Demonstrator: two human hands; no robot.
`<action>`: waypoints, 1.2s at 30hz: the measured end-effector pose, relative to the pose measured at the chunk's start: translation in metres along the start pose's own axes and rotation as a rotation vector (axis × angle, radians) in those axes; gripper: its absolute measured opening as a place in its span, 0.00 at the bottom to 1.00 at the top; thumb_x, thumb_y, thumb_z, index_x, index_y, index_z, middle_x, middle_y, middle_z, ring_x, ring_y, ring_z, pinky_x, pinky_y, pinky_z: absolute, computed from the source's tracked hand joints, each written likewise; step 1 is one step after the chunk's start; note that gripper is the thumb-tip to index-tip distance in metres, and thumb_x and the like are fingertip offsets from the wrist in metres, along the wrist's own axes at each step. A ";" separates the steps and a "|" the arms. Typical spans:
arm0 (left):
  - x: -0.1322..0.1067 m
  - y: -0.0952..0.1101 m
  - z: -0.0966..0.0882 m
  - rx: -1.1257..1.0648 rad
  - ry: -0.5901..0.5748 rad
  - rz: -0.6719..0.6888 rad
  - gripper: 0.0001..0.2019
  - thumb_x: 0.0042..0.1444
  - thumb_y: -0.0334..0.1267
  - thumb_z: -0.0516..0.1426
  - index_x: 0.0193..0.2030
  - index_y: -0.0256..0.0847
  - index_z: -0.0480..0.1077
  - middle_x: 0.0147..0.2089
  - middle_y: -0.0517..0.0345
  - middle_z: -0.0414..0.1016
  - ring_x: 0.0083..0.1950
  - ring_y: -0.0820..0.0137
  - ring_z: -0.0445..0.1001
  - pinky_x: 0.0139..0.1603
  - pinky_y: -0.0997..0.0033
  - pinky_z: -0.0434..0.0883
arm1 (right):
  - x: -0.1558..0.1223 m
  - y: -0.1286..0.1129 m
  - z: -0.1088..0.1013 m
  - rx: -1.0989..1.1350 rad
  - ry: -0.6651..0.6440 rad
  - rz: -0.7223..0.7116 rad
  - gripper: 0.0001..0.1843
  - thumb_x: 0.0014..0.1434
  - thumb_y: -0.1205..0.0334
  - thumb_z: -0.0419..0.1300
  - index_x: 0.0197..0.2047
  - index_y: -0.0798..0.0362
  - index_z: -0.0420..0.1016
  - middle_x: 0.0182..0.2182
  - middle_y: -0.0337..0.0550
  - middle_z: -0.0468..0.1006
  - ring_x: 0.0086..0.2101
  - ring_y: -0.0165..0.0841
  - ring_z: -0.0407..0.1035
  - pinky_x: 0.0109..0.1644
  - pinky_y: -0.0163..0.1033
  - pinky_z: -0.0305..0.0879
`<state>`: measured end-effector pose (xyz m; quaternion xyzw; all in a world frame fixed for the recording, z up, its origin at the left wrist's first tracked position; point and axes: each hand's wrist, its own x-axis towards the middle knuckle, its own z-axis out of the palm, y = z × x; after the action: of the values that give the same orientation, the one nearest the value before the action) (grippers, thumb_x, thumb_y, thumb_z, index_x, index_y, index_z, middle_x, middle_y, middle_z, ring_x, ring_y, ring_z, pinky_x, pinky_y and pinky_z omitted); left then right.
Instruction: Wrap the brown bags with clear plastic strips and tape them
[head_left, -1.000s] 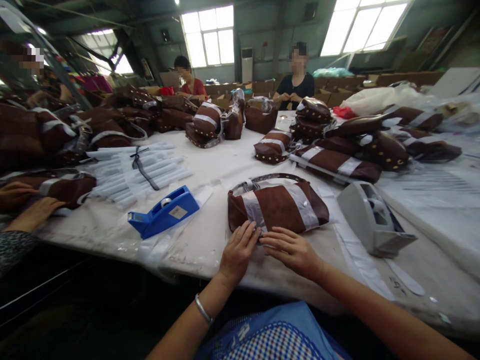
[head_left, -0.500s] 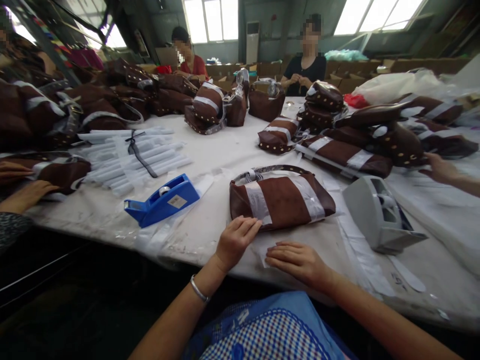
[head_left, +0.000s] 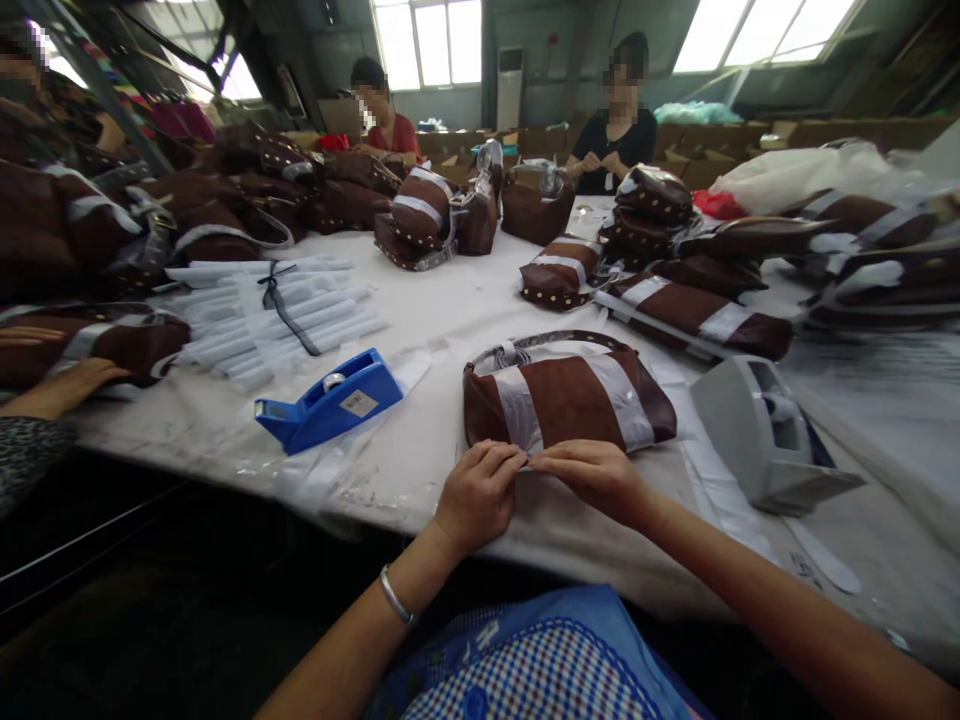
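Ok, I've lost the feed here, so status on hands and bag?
Left hand and right hand both pinching the near edge of the brown leather handbag with pale wrap strips. Blue tape dispenser left, grey one right, both apart.

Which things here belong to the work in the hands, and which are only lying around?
In use:
- brown bag, near edge under both hands
- pale strip wrapped on it
- left hand and right hand, fingertips meeting at the strip's lower end

Lying about:
- blue tape dispenser
- grey tape dispenser
- white strips
- piled brown bags
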<state>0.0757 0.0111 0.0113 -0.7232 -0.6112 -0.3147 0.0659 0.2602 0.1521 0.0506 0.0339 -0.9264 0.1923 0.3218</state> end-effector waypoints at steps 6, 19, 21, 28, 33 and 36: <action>0.004 0.006 0.003 -0.047 0.084 -0.087 0.12 0.61 0.40 0.60 0.51 0.42 0.73 0.49 0.55 0.78 0.52 0.63 0.72 0.59 0.58 0.73 | 0.007 0.009 0.001 -0.135 0.026 -0.051 0.29 0.69 0.72 0.55 0.70 0.45 0.60 0.45 0.43 0.83 0.42 0.33 0.78 0.54 0.45 0.75; 0.011 0.015 0.011 0.009 0.237 -0.226 0.09 0.63 0.36 0.58 0.50 0.43 0.72 0.44 0.56 0.81 0.45 0.66 0.76 0.51 0.63 0.76 | 0.015 0.029 0.017 -0.246 -0.107 0.256 0.19 0.70 0.58 0.57 0.62 0.44 0.71 0.42 0.42 0.82 0.39 0.34 0.77 0.41 0.34 0.73; 0.012 0.017 0.013 0.002 0.260 -0.301 0.16 0.63 0.37 0.58 0.57 0.41 0.68 0.43 0.56 0.81 0.43 0.67 0.78 0.46 0.66 0.77 | 0.019 0.028 0.017 -0.274 -0.117 0.270 0.18 0.68 0.58 0.58 0.61 0.45 0.72 0.41 0.42 0.82 0.40 0.35 0.76 0.40 0.34 0.72; 0.010 0.019 0.014 0.154 0.253 -0.203 0.18 0.65 0.34 0.56 0.61 0.44 0.67 0.58 0.51 0.77 0.48 0.66 0.79 0.47 0.68 0.77 | 0.026 0.029 0.012 -0.294 -0.158 0.381 0.21 0.67 0.57 0.61 0.62 0.47 0.69 0.41 0.41 0.79 0.35 0.32 0.75 0.36 0.32 0.70; 0.012 0.017 0.010 0.219 0.210 -0.063 0.12 0.64 0.31 0.57 0.52 0.43 0.74 0.54 0.56 0.80 0.46 0.68 0.77 0.48 0.67 0.77 | 0.030 0.033 0.021 -0.300 -0.081 0.394 0.23 0.65 0.57 0.63 0.62 0.47 0.70 0.40 0.40 0.78 0.33 0.33 0.75 0.34 0.33 0.71; 0.015 0.017 0.008 0.205 0.204 -0.083 0.11 0.63 0.33 0.57 0.52 0.42 0.75 0.50 0.58 0.82 0.45 0.69 0.77 0.46 0.69 0.77 | 0.028 0.025 0.019 -0.307 0.045 0.366 0.20 0.67 0.59 0.60 0.61 0.47 0.70 0.43 0.43 0.78 0.39 0.36 0.76 0.40 0.36 0.74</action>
<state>0.0952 0.0234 0.0178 -0.6510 -0.6598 -0.3248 0.1879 0.2227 0.1702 0.0457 -0.1880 -0.9281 0.1052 0.3037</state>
